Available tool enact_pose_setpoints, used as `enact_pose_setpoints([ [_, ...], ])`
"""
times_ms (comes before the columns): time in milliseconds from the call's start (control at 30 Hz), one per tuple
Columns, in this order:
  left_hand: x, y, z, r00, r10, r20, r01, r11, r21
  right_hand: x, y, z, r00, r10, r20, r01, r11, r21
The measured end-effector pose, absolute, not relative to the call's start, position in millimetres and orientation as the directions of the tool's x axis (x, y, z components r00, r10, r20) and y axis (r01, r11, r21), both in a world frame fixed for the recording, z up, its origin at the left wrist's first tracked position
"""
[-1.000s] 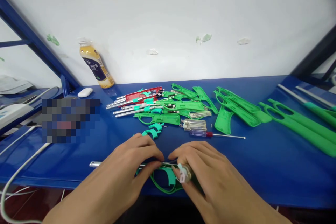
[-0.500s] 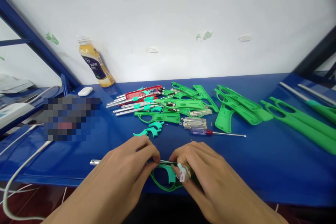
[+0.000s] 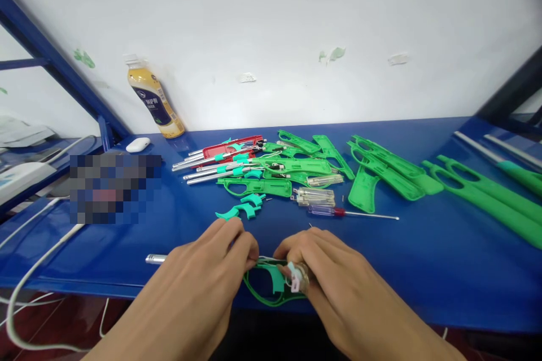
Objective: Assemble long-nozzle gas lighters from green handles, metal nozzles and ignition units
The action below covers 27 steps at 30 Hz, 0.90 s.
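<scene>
Near the front edge of the table, my left hand (image 3: 220,262) has its fingers closed at the upper edge of a green plastic shell (image 3: 266,300), where a thin white wire runs. A silver tube (image 3: 155,259) sticks out to the left from behind that hand. My right hand (image 3: 324,271) pinches a clear capsule-like part (image 3: 301,277) with a pale end tab over the shell's right part. Between the hands, a teal trigger (image 3: 276,278) sits in the shell's loop. The shell's right end is hidden under my right hand.
Behind the hands lie teal triggers (image 3: 251,211), clear parts (image 3: 315,197), a screwdriver (image 3: 368,215), green shells (image 3: 305,167) and a red shell (image 3: 232,147) with silver tubes. More green shells (image 3: 389,169) lie right. A bottle (image 3: 156,98) and white case (image 3: 138,145) stand back left.
The view has shifted slightly. My left hand's fingers have moved a little at the shell's upper edge, and the clear part in my right hand has turned slightly.
</scene>
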State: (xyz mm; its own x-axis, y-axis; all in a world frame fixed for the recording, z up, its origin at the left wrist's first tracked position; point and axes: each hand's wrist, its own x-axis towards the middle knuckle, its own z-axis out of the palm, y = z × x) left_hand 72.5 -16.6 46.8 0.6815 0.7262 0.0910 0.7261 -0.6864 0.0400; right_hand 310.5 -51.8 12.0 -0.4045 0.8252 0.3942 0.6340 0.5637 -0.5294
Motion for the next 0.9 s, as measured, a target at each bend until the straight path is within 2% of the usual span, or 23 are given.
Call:
enact_pose_setpoints([
  [167,68.1,-17.1,48.4,0.62,0.775,0.121,0.772,-0.63,0.078,310.2,-51.0,11.9,-0.387,0.826,0.409,0.637,0.56,-0.53],
  [600,81.2,-8.4,59.1,0.699,0.715,0.011,0.707,-0.692,0.145,310.9,-51.3,12.9,-0.395,0.825,0.405,0.621,0.564,-0.544],
  [900,71.4,-6.0,60.8,0.711,0.702,0.031,0.685,-0.702,0.196,311.4,-52.7,12.2,-0.396,0.841,0.368,0.621,0.541,-0.567],
])
